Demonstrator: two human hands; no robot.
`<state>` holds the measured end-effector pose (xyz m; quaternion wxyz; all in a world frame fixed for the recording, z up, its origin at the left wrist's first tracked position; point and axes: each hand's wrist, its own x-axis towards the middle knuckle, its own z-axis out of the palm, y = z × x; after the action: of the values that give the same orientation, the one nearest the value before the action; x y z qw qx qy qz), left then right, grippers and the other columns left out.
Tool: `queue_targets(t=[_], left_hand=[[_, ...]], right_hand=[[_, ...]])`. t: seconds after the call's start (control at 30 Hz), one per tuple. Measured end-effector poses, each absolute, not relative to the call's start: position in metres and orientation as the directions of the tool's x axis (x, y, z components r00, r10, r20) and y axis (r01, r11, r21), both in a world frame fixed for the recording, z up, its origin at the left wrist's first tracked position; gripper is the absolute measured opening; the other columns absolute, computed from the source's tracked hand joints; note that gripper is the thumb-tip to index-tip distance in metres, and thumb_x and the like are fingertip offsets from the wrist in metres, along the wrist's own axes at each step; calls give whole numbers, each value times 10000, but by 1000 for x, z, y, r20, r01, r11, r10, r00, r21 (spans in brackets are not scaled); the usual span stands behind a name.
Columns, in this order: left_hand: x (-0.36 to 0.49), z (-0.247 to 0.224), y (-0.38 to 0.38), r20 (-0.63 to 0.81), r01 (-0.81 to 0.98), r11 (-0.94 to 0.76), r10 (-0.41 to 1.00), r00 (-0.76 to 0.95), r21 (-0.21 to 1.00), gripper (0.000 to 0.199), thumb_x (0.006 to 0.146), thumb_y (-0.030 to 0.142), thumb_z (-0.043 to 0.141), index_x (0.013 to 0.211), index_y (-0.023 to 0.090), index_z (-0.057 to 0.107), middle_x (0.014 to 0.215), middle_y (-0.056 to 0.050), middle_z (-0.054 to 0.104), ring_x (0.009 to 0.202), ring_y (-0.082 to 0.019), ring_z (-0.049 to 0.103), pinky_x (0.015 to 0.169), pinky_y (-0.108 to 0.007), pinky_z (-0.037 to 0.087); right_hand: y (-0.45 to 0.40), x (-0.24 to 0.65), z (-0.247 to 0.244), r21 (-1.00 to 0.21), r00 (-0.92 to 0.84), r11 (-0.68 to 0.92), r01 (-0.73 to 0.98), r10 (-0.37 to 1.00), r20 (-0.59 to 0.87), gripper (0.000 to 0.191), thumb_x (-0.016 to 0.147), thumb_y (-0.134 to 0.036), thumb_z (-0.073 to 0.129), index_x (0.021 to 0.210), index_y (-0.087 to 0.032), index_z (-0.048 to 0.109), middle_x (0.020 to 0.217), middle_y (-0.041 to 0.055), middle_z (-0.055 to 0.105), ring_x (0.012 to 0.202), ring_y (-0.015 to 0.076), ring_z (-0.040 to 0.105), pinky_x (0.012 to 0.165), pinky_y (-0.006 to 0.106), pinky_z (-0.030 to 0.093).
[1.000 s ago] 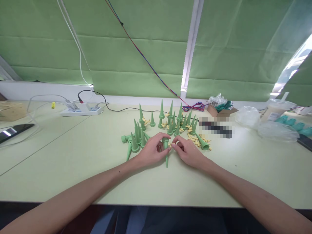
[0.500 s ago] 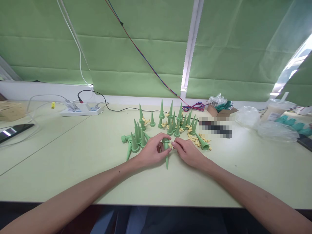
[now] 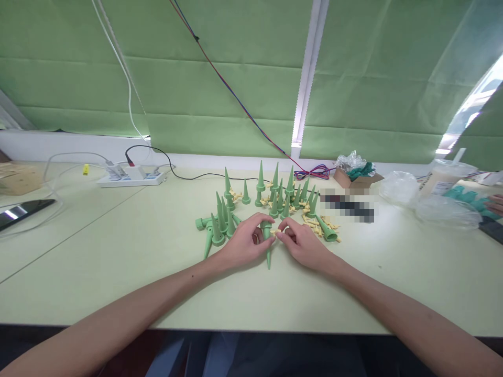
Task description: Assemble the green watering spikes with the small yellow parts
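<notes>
Between thumb and fingers, my left hand (image 3: pixel 247 242) grips a green spike (image 3: pixel 268 251) whose tip points down toward the table's front edge. A small yellow piece (image 3: pixel 274 232) sticks out from the spike's right side near its wide end. My right hand (image 3: pixel 302 242) pinches the outer end of that piece. Behind my hands, several green spikes (image 3: pixel 261 178) stand upright with yellow pieces among them. More spikes (image 3: pixel 217 235) stand and lie left of my left hand. Loose yellow pieces (image 3: pixel 314 226) and a lying spike (image 3: pixel 326 230) are beyond my right hand.
A power strip (image 3: pixel 131 179) with cables sits back left, a dark tablet (image 3: pixel 23 211) at far left. Toward the right are a cardboard box (image 3: pixel 357 182), a blurred dark object (image 3: pixel 348 207), plastic bags (image 3: pixel 400 188) and a cup (image 3: pixel 442 178). Another person's hand (image 3: pixel 495 204) shows at the right edge.
My right hand's fingers have shifted slightly on the yellow piece, and the held spike has moved slightly up. Another person's hand has come into view at the right edge.
</notes>
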<state>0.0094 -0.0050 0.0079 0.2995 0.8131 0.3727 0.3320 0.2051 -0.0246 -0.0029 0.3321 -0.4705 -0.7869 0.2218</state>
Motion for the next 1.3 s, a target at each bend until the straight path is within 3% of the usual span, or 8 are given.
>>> queue_targets(t=[0.33, 0.9, 1.3], left_hand=[[8, 6, -4, 321, 383, -558, 786, 529, 736, 289, 853, 300, 602, 1116, 192, 552, 711, 27, 555, 585, -108, 545, 537, -222, 459], [9, 7, -5, 311, 385, -555, 785, 536, 737, 283, 856, 317, 605, 1107, 195, 559, 732, 23, 564, 606, -106, 550, 541, -215, 455], [9, 8, -4, 300, 392, -517, 816, 494, 760, 314, 862, 371, 606, 1117, 198, 547, 699, 33, 539, 555, -104, 514, 508, -220, 440]], right_hand=[[-24, 207, -3, -638, -358, 481, 601, 876, 323, 214, 997, -309, 396, 832, -222, 499, 636, -32, 539, 567, 153, 470, 583, 273, 306], [-21, 207, -6, -571, -374, 514, 640, 858, 352, 306, 1004, -287, 376, 715, -211, 441, 573, -45, 416, 524, 132, 379, 571, 272, 258], [-23, 205, -4, -646, -323, 465, 605, 885, 335, 167, 974, -341, 461, 909, -215, 550, 578, -47, 520, 534, 142, 471, 545, 265, 282]])
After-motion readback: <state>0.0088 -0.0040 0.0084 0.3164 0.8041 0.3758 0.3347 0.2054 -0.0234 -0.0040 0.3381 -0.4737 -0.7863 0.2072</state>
